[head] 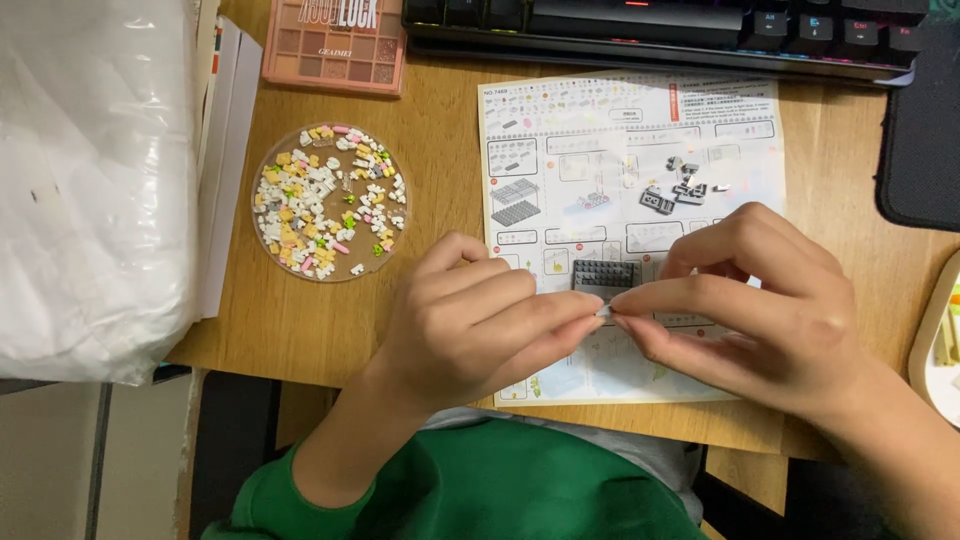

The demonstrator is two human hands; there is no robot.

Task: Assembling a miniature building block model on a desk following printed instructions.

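Note:
My left hand (470, 320) and my right hand (750, 300) meet fingertip to fingertip over a printed instruction sheet (560, 130). Between the fingertips they pinch a tiny pale brick piece (606, 312), mostly hidden. A small dark grey brick assembly (604, 275) sits on the sheet just behind the fingertips. Several small grey loose pieces (678, 190) lie farther back on the sheet.
A round clear dish (330, 200) holds several tiny white, yellow, pink and green bricks at the left. A white plastic bag (90, 180) fills the far left. A keyboard (660, 25) and a pink palette (335, 45) lie at the back. A tray edge (940, 340) shows at right.

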